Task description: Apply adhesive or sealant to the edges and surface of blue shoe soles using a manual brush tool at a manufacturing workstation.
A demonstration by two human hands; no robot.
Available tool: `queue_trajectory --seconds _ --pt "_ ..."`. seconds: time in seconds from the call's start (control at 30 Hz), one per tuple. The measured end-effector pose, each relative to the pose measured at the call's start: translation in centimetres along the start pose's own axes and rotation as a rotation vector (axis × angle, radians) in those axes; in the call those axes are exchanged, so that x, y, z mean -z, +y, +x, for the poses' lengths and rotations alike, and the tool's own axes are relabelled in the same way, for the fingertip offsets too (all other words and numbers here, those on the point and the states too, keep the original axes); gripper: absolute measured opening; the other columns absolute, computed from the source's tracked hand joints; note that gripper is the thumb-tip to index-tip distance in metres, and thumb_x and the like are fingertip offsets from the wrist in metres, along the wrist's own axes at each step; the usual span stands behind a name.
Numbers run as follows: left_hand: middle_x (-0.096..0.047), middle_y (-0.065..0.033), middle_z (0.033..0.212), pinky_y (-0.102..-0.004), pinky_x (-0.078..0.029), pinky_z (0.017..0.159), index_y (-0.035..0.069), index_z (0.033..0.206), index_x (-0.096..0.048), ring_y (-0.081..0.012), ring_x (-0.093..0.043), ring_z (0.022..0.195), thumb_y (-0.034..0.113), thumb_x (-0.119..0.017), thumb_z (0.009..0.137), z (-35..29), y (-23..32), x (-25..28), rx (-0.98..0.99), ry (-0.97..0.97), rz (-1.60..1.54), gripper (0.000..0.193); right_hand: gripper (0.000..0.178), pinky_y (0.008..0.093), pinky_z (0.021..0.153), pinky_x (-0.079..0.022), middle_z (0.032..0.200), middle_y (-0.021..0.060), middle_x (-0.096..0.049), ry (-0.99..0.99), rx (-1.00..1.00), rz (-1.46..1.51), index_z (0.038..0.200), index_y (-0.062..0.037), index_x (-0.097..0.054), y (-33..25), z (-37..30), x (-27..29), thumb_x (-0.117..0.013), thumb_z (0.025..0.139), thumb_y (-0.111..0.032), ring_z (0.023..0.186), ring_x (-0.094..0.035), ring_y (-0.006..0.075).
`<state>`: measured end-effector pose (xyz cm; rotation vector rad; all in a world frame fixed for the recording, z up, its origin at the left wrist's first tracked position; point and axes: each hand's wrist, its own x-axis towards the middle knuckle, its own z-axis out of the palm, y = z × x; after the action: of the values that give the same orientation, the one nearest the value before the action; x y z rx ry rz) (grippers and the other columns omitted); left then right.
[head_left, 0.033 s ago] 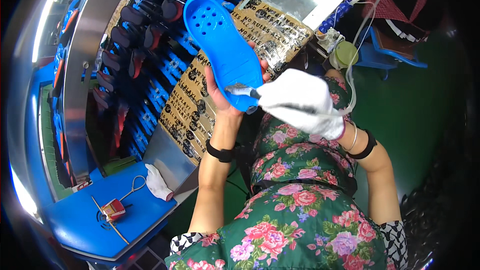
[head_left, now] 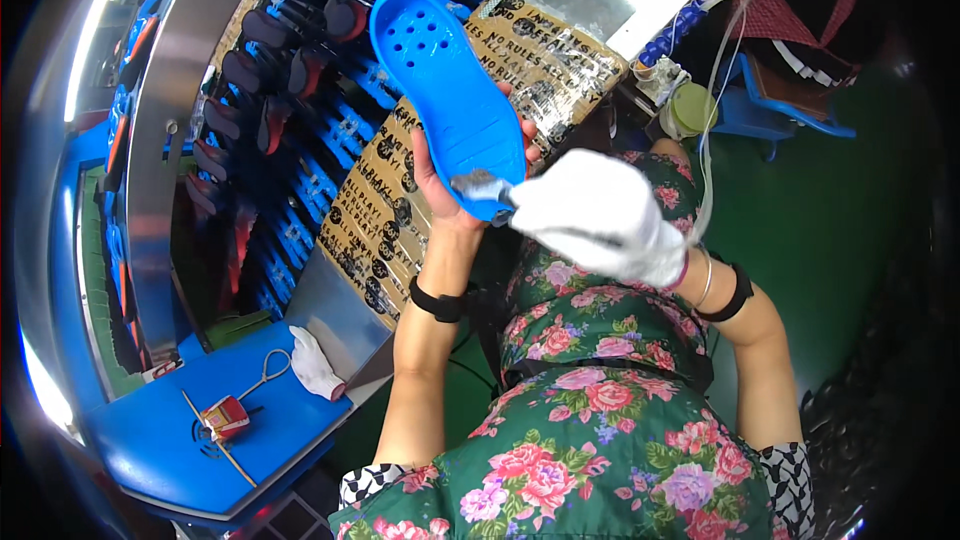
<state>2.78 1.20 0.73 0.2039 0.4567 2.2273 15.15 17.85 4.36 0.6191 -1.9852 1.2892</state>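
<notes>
Holding blue sole (head_left: 445,105) at 12 o'clock from view centre, toe end aimed at 11, heel end at 5. Gripping it from below with bare left hand (head_left: 441,192), thumb along the 9 o'clock edge, fingers (head_left: 530,132) curled round the 3 o'clock edge; can't tell how the palm sits underneath. Clamping brush-like tool (head_left: 480,185) in white-gloved right hand (head_left: 600,215) at 3 o'clock, fist closed; resting tip over inner heel, apparently touching. Wearing black bands (head_left: 437,302) on both wrists. Behind sole: taped cardboard (head_left: 545,65). At 10: rack of dark and blue pieces (head_left: 242,72). At 8: blue tabletop (head_left: 145,450) with loose white glove (head_left: 315,368), red box (head_left: 226,418), thin stick (head_left: 238,465) touching box. At 2: pale green round container (head_left: 688,108), white cable (head_left: 705,175) just beside it.
</notes>
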Motion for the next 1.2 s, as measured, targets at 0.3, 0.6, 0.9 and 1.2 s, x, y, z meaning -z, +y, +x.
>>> queue_trajectory --seconds 0.3,0.6,0.9,1.2 --pt "-0.046 -0.0197 0.145 -0.0481 -0.048 0.084 0.001 0.156 -0.027 -0.0378 -0.056 0.108 0.066 -0.07 0.082 -0.1 1.5 -0.6 0.106 -0.029 0.058 0.107 0.025 0.0365 0.074 -0.058 0.098 0.0077 -0.076 0.0 -0.147 0.085 0.102 -0.0093 -0.077 -0.3 -0.5 -0.5 -0.082 0.078 -0.007 0.084 -0.071 0.0253" --pt "-0.048 -0.0267 0.14 -0.0459 -0.051 0.076 0.002 0.156 -0.03 -0.0377 -0.059 0.1 0.066 -0.07 0.08 0.0 3.1 -0.5 0.239 -0.135 0.194 0.106 0.013 0.034 0.077 -0.059 0.094 0.0099 -0.077 0.001 -0.42 0.451 0.09 -0.0045 -0.078 -1.7 -0.6 0.0 -0.08 0.078 0.0 0.084 -0.074 0.0235" --pt "-0.049 -0.0344 0.14 -0.0601 -0.052 0.098 -0.001 0.154 -0.033 -0.0526 -0.059 0.116 0.053 -0.057 0.093 0.3 4.5 0.8 0.415 -0.188 -0.007 0.086 0.029 0.0362 0.07 -0.057 0.104 0.0095 -0.076 -0.205 0.032 0.049 0.107 -0.0097 -0.076 -2.1 -1.7 -0.6 -0.08 0.079 -0.004 0.083 -0.071 0.0257" --pt "-0.039 -0.0315 0.151 -0.0555 -0.057 0.09 0.007 0.16 -0.024 -0.0494 -0.061 0.111 0.059 -0.068 0.084 1.3 6.6 0.9 0.411 -0.133 0.165 0.102 0.016 0.0323 0.079 -0.058 0.097 0.0087 -0.076 -0.144 -0.364 0.411 0.095 -0.0032 -0.078 -1.5 0.6 -0.4 -0.081 0.079 -0.002 0.088 -0.073 0.0206"
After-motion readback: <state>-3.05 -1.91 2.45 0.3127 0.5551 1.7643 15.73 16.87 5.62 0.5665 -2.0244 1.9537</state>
